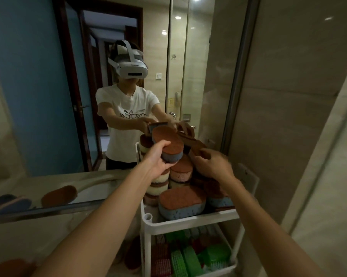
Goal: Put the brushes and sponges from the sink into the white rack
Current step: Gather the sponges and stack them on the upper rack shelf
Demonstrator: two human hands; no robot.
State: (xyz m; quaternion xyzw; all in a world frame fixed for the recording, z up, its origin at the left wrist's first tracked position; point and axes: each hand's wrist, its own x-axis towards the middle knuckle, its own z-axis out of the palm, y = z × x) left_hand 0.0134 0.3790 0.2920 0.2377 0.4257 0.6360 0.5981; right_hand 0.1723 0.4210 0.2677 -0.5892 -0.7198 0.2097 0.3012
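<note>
My left hand (158, 158) grips an oval sponge (169, 145) with a brown scouring top and a blue-grey body, held above the pile on the top shelf of the white rack (190, 219). My right hand (212, 163) holds a brown piece (194, 145) at the top right of the pile; motion blur hides what it is. Several brown-topped sponges are stacked on that shelf, the largest blue one (181, 202) lying at the front. The lower shelf holds green and red brushes (188, 254).
A wall mirror (78, 86) behind the counter reflects me, the rack and the doorway. A brown object (6, 267) lies at the bottom left on the counter. A tiled wall (288, 116) stands close to the rack's right side.
</note>
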